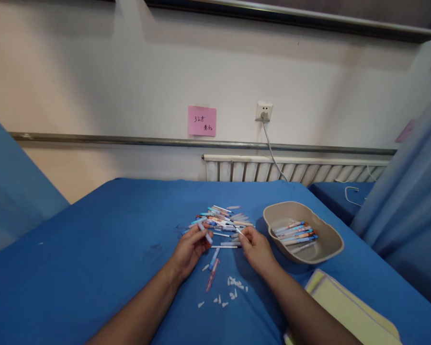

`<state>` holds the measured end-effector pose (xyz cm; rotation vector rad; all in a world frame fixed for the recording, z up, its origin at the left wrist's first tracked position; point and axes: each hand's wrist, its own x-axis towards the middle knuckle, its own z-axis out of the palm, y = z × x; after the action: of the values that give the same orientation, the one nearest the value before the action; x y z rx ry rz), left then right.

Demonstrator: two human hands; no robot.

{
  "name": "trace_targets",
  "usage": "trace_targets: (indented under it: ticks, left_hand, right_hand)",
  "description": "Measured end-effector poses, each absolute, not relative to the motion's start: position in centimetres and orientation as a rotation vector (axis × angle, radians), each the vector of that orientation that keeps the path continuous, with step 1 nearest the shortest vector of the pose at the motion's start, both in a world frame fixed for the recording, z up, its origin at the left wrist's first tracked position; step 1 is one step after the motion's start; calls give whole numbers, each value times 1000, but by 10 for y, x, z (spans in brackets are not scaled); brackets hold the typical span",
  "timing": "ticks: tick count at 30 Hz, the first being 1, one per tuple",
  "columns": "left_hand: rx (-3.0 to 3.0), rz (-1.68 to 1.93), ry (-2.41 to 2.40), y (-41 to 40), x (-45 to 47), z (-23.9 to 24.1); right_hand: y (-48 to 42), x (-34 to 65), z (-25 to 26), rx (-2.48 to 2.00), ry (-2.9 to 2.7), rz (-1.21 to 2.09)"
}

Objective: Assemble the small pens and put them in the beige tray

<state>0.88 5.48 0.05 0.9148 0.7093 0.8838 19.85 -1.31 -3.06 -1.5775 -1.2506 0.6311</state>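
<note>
My left hand (189, 249) is closed round a pale blue pen barrel (204, 232) that sticks up from the fingers. My right hand (257, 247) pinches a thin white refill (238, 230) near its tip. Both hands rest on the blue sheet (93, 249) just in front of a heap of pens and pen parts (222, 219). Two loose pens, one blue (214, 258) and one red (212, 274), lie between my wrists. Several small white caps (233, 286) are scattered nearer to me.
A beige kidney-shaped tray (326, 242) with several assembled pens (297, 234) stands to the right. A yellow folded cloth (348, 311) lies at the front right. Behind are a wall with a pink note (201, 120), a socket (264, 111) and a radiator (294, 170). Blue curtains hang on both sides.
</note>
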Motion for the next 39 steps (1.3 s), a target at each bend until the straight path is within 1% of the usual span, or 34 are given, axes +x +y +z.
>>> trace_targets:
  ticks: [3, 6, 12, 18, 22, 27, 30, 39]
  left_hand:
    - [1192, 928, 816, 54, 13, -7]
    - [1443, 893, 850, 52, 16, -12]
    - [1845, 834, 922, 45, 16, -8]
    - [2178, 708, 1008, 45, 15, -7]
    - [2254, 700, 989, 46, 17, -13]
    - [2281, 702, 966, 49, 19, -18]
    - [2259, 733, 999, 52, 20, -21]
    - [2151, 816, 1062, 61, 17, -29]
  right_hand:
    - [-12, 203, -30, -1681, -1307, 553]
    - [-10, 205, -32, -1698, -1384, 536]
    - [-10, 202, -32, -1715, -1512, 484]
    - [-12, 201, -30, -1724, -1574, 564]
    - [-12, 200, -30, -1771, -1621, 558]
    - [-8, 196, -26, -1888, -1651, 345]
    - [-3, 192, -24, -1967, -1704, 286]
    - [19, 194, -9, -1972, -2163, 185]
